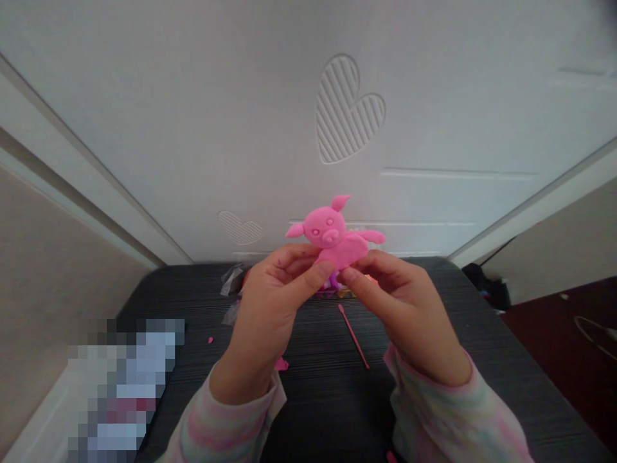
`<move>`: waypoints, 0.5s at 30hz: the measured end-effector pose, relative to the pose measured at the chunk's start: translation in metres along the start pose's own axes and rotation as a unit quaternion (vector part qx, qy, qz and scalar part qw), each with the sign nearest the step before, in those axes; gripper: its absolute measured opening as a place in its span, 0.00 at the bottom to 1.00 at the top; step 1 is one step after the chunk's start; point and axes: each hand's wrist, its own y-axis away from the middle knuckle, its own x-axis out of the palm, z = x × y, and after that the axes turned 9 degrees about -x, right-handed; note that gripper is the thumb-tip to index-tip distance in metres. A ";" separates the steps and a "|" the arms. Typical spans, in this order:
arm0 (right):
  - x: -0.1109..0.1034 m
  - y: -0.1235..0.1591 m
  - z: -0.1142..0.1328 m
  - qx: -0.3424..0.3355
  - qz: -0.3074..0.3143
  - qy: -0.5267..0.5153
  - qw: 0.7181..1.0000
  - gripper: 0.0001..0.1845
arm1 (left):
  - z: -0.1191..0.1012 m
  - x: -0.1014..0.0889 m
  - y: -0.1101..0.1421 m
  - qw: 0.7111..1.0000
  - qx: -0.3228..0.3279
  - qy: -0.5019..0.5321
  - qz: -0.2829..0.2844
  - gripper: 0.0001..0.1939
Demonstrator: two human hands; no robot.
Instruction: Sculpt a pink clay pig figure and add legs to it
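Note:
A pink clay pig figure (343,249) is held up above the table, tilted a little, with a round head, pointed ears, ring-shaped eyes and a snout. One arm of it sticks out to the right. My left hand (274,296) pinches the body's lower left side between thumb and fingers. On the lower right side, my right hand (402,299) grips the body the same way. A thin pink modelling tool (354,337) lies on the table below, between my hands. Part of the figure's lower body is hidden by my thumbs.
On the dark table (328,411) lie small pink clay bits (211,339) and clear plastic wrappers (232,281). Colourful packets, partly hidden, lie behind my hands. A blurred-out object (139,386) is at the left edge. A white panel with hearts (270,128) stands behind the table.

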 end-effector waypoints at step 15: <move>0.001 0.000 -0.005 0.004 -0.018 -0.065 0.998 0.08 | 0.001 0.002 0.003 1.000 0.009 -0.003 -0.024 0.08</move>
